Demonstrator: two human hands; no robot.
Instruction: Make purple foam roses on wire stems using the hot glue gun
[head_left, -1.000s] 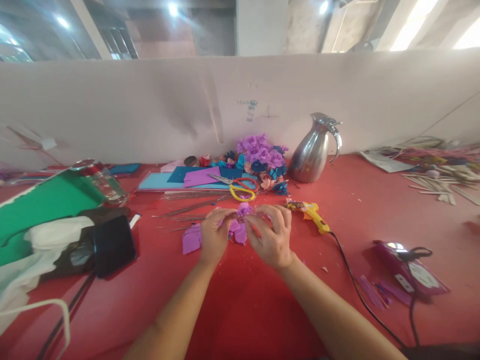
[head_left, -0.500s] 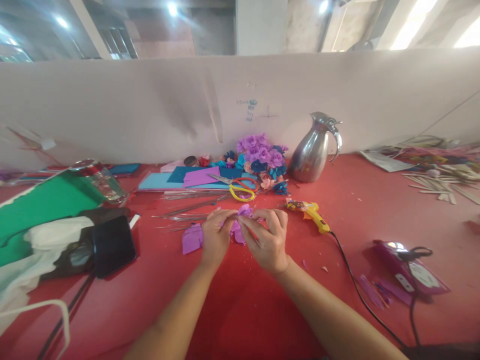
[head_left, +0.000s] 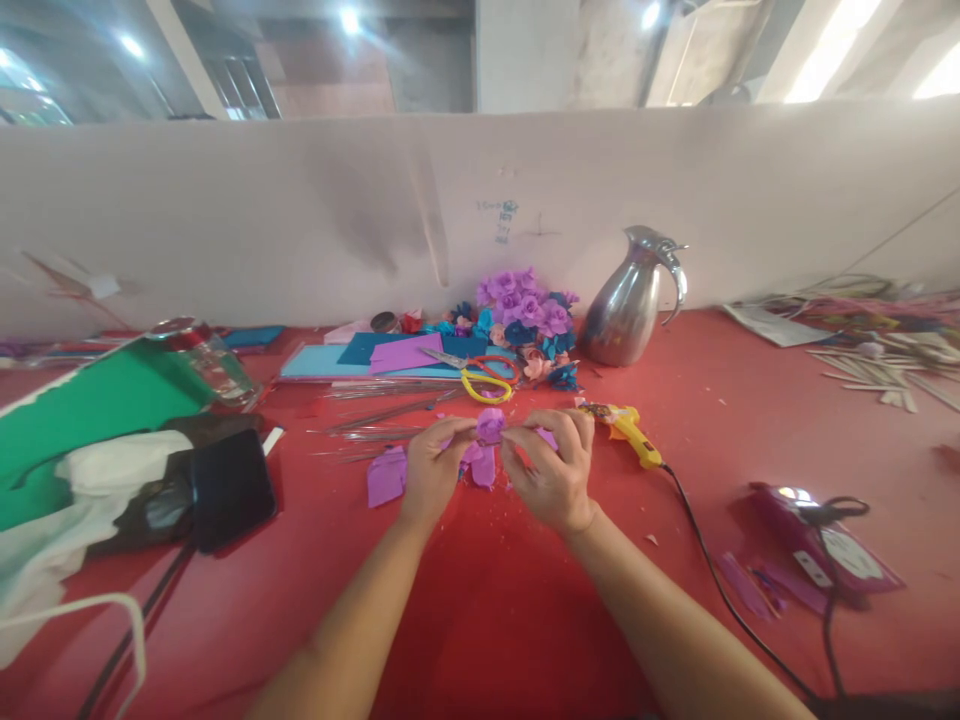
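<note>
My left hand (head_left: 436,470) and my right hand (head_left: 551,470) are raised over the red table, fingertips pinched and a small gap between them. Anything held in either pinch is too small or hidden to make out. A rounded purple paper piece (head_left: 490,426) shows in the gap, and a purple paper petal (head_left: 483,468) lies just below it. More purple paper (head_left: 547,438) peeks out behind my right fingers. Left of my left hand lies a stack of purple paper squares (head_left: 386,477). Beyond the hands rest open scissors (head_left: 486,385) with red and yellow handles.
A yellow glue gun (head_left: 634,437) lies right of my hands, its cord running to the front. Behind are thin wires (head_left: 375,436), paper flowers (head_left: 525,305) and a metal jug (head_left: 626,305). A phone (head_left: 232,490) lies left; a purple power strip (head_left: 825,540) lies right.
My fingertips, which met over the purple paper, have drawn apart, the right hand shifting slightly right. More of the purple paper between them now shows.
</note>
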